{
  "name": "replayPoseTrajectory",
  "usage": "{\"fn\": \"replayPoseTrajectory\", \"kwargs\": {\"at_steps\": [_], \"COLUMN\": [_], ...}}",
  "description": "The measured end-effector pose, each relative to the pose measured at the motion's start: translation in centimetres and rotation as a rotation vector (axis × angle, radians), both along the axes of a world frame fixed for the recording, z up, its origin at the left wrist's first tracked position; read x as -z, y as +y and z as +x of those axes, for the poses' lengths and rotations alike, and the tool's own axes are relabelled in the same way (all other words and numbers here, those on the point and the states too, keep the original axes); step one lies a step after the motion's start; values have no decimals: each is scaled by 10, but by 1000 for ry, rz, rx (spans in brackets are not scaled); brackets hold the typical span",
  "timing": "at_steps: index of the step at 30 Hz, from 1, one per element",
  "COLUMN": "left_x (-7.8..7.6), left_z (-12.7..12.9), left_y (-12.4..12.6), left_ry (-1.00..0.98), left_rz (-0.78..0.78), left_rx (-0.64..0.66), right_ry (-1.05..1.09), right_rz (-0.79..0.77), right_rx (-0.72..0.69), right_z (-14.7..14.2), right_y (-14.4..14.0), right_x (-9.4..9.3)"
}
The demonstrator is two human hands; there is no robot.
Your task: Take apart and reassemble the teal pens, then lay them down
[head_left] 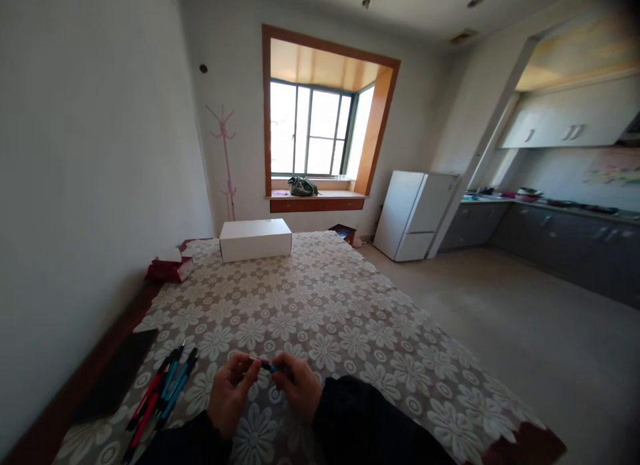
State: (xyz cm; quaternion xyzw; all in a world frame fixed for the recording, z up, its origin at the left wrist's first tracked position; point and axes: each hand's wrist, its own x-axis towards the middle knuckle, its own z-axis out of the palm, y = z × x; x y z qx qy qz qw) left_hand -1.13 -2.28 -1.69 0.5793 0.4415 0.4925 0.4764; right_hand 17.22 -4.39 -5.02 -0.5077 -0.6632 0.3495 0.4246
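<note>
A long tabletop (350, 305) fills the lower view, draped in a lace cloth of white flowers. Beyond it, against the far wall, a white fridge (415, 215) stands beside the grey kitchen counter (550, 218), and a bay window (320, 128) glows with a dark bag (302, 186) on its sill. At the far end of the tabletop sits a white cardboard box (255, 239), shut, with a red tissue pack (169, 266) near it by the left edge. Closer in, a flat black pad (117, 375) lies at the left rim. Just beside it, a loose bunch of pens (163, 395), red and blue-barrelled with black tips, lies fanned on the cloth. Now the person's own hands, low and centre: the left hand (230, 392) and the right hand (299, 383), both in dark sleeves, meet above the cloth. Between their fingertips sits one small blue pen (270, 367), pinched at each end, left fingers curled on one side, right fingers closed on the other. It is held just off the cloth, right of the bunch.
</note>
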Motion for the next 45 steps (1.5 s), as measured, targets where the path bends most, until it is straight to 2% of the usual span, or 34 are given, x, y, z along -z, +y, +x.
{"fn": "replayPoseTrajectory", "kwargs": {"at_steps": [5,10,17,23,29,34,45], "left_x": [5,9,10,16,15,17,20], "left_z": [1,-1,-5,-5,-5,-5,-5], "left_y": [3,5,6,6,4,4,3], "left_ry": [57,76,155,185,105,127,226], "left_rz": [1,37,123,103,161,185,175], "left_rx": [-41,-16,-7,-52,59,140,2], "right_ry": [-160,-168,-188,-179,-118,-138,-100], "right_rz": [70,140,91,87,173,174,158], "right_rx": [21,-15,54,22,6,-11,-34], "right_z": [2,3,1,2,1,0,1], "right_y": [-3,0,-3,-7,0,3,4], "right_x": [2,1,-1,-5,3,10,14]}}
